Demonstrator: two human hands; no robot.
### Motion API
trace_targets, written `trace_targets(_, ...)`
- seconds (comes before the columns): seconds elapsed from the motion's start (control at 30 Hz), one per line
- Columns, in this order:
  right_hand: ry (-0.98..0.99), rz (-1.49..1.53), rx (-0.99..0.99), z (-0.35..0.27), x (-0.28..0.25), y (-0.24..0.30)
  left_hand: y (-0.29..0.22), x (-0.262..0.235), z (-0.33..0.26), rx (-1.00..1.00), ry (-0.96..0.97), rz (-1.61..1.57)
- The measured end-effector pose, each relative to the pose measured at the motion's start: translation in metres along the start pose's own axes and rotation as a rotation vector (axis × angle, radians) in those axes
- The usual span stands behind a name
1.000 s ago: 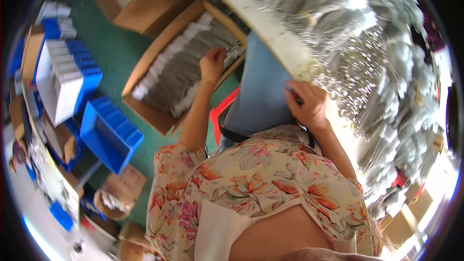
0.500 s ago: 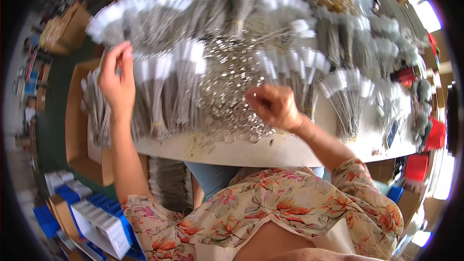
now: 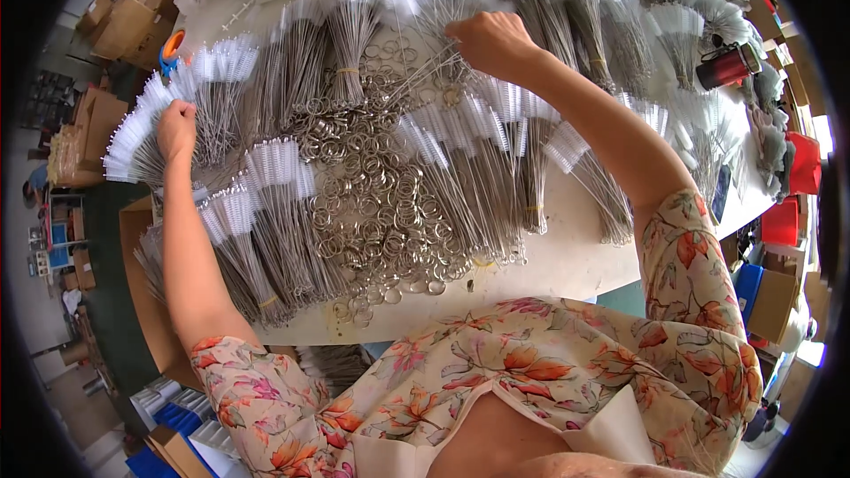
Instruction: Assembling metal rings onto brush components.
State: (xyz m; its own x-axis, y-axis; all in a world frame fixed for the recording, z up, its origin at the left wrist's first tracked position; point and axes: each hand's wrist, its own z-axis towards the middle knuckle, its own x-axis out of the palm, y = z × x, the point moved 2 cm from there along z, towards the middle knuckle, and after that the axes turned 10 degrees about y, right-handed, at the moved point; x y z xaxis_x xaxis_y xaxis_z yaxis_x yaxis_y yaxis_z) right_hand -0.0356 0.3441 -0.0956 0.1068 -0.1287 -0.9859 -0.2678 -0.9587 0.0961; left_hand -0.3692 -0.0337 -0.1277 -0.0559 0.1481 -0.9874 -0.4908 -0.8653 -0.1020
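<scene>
The white worktable (image 3: 567,270) stands over a green floor (image 3: 111,319) and carries bundled wire brushes with white bristle tips around a central pile of metal rings (image 3: 381,212). Brown cardboard boxes (image 3: 119,22) sit far left; blue bins (image 3: 177,403) lower left; red containers (image 3: 792,186) right. The left hand (image 3: 175,128) grasps a fanned brush bundle (image 3: 142,133) at the table's left edge. The right hand (image 3: 491,40) pinches brush wires (image 3: 425,71) at the far side.

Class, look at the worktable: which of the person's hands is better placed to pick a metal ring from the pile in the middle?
Probably the left hand: it rests on a brush bundle beside the ring pile. The right hand is stretched further up the table, already gripping thin wire brushes.
</scene>
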Motion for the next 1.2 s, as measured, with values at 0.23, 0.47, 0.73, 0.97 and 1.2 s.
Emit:
trace_targets(0.23, -0.087, -0.381, -0.243, 0.01, 0.009, -0.008, -0.08, -0.027, -0.003, 0.052, -0.389, -0.779)
trace_targets(0.47, -0.457, 0.016, -0.169, 0.015, -0.042, -0.005, -0.136, 0.033, -0.002, 0.227, 0.244, -0.18)
trace_targets(0.73, -0.359, 0.991, -0.007, -0.007, -0.061, -0.134, -0.144, 0.012, -0.013, -0.082, 0.444, -0.787)
trace_targets(0.97, -0.179, 0.298, 0.448, -0.011, -0.011, -0.162, -0.196, -0.065, -0.075, 0.061, 0.161, -1.277)
trace_targets(1.2, -0.209, 0.308, 0.582, 0.003, -0.006, -0.175, -0.231, -0.071, -0.173, 0.127, 0.367, -1.398)
